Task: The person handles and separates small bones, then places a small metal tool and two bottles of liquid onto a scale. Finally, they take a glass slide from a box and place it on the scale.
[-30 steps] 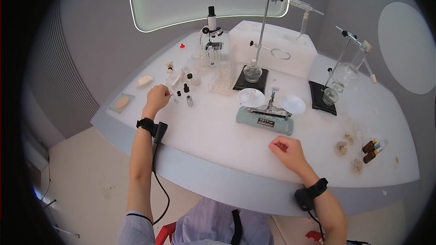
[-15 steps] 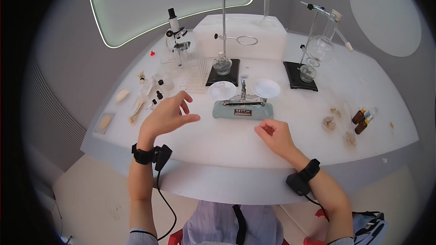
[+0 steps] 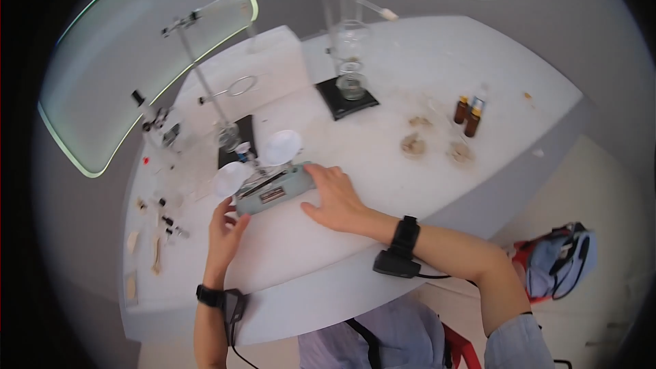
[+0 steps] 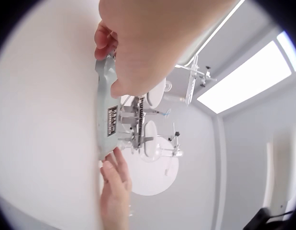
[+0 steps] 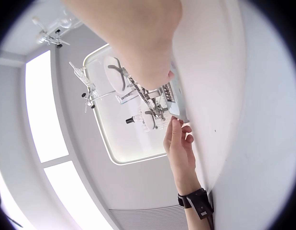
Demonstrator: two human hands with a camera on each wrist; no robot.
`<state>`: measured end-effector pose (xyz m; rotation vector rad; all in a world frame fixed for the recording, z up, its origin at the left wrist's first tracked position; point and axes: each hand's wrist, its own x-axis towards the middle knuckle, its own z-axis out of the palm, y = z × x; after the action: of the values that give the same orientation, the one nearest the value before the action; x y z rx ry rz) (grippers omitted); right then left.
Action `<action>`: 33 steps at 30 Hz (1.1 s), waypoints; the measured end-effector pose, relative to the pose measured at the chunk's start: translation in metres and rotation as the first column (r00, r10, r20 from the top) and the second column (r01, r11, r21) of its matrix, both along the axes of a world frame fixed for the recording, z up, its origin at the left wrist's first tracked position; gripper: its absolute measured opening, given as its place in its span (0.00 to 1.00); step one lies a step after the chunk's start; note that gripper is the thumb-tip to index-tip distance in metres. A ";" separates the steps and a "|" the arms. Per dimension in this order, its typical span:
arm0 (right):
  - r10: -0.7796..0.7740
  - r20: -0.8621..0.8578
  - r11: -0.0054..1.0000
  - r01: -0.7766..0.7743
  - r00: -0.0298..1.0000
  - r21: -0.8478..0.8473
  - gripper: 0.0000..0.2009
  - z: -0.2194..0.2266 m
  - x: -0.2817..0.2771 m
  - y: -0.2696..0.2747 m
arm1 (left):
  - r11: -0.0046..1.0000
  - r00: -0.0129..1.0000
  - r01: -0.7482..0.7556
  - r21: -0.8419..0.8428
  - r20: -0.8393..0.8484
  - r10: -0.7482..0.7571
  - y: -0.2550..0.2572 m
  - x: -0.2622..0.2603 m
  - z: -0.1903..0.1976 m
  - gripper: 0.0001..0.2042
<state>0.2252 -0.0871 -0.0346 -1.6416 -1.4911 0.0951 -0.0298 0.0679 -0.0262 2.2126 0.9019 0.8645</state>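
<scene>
Centrally, the balance [image 3: 273,193] stands inward of the tabletop's [image 3: 403,198] near edge, the left hand [image 3: 224,242] curling thumb and fingers round its left end, the right hand [image 3: 336,199] touching its right end with fingers extended, thumb wide. Beyond are two stands [image 3: 236,142] [image 3: 346,102]; rightward, two brown bottles [image 3: 473,123].

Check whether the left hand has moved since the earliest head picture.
Yes, the left hand moved right, away from the dropper bottles, to the balance's left end.
</scene>
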 end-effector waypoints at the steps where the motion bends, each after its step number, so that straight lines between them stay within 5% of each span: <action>1: -0.007 0.012 1.000 0.007 1.000 0.008 0.36 -0.001 -0.001 0.000 | 0.996 1.000 0.011 -0.087 -0.001 -0.011 -0.010 0.003 0.013 0.29; 3: -0.052 0.009 0.999 0.052 0.999 0.009 0.36 -0.001 -0.002 -0.001 | 0.991 0.997 0.076 -0.114 0.008 -0.075 -0.008 0.001 0.014 0.28; 5: 0.040 -0.084 0.998 -0.043 0.996 -0.036 0.37 0.003 -0.001 -0.001 | 0.931 0.980 0.063 -0.359 0.199 0.011 -0.008 -0.001 0.020 0.26; 8: 0.077 -0.184 0.997 -0.080 0.980 -0.012 0.36 0.004 0.001 0.000 | 0.919 0.971 0.090 -0.383 0.237 0.004 -0.005 -0.003 0.017 0.25; 18: 0.063 -0.213 0.998 -0.058 0.975 0.030 0.32 0.000 0.000 0.002 | 0.947 0.965 0.126 -0.296 0.259 -0.047 -0.006 -0.002 0.015 0.26; 24: -0.010 -0.197 1.000 0.010 0.980 -0.003 0.28 0.006 -0.002 -0.002 | 0.964 0.954 0.045 -0.264 0.298 0.037 0.002 0.004 0.004 0.17; 26: -0.111 -0.110 0.983 0.125 0.988 0.135 0.22 0.013 0.002 -0.002 | 0.932 0.932 0.063 -0.358 0.355 0.073 0.013 -0.001 0.001 0.06; 30: -0.183 -0.082 0.888 0.200 0.980 0.413 0.16 0.036 0.010 -0.004 | 0.916 0.904 0.116 -0.384 0.422 0.063 0.016 -0.001 -0.003 0.10; 33: -0.388 -0.049 0.771 0.353 0.920 0.530 0.17 0.072 0.039 -0.015 | 0.898 0.899 0.170 -0.405 0.438 0.028 0.018 -0.004 -0.002 0.14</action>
<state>0.2646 -0.1020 0.0377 -1.4446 -1.0713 -0.5546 -0.0338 0.0860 -0.0282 1.5690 0.7021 0.9608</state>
